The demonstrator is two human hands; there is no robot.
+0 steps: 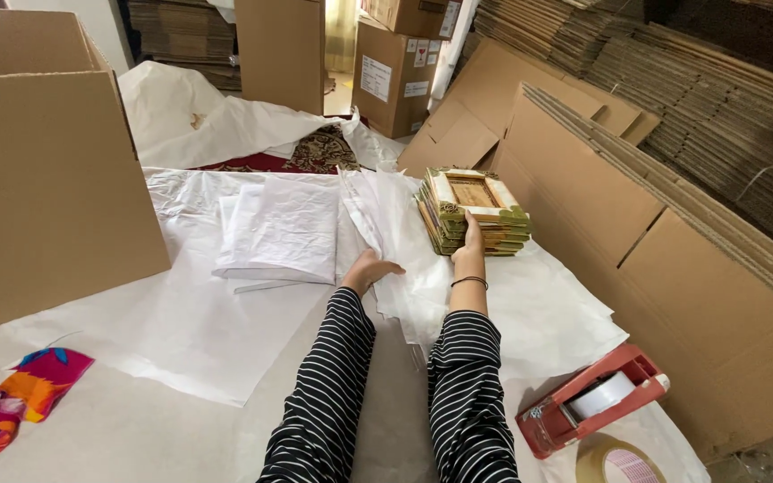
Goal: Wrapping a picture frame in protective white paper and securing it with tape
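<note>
A stack of green-and-gold picture frames (475, 211) lies on white wrapping paper (530, 304) ahead of me. My right hand (470, 248) rests against the stack's near edge, fingers on the top frame; a dark band circles that wrist. My left hand (369, 268) lies flat on a crumpled sheet of white paper (386, 224) just left of the stack. Both my sleeves are black with white stripes. A paper-wrapped flat parcel (281, 231) sits further left.
A large open cardboard box (46, 179) stands at the left. Flattened cardboard sheets (673, 241) lean along the right. A red tape dispenser (589, 400) and a tape roll (624, 462) lie at the lower right. Colourful cloth (15, 394) sits at the lower left. More boxes (391, 76) stand behind.
</note>
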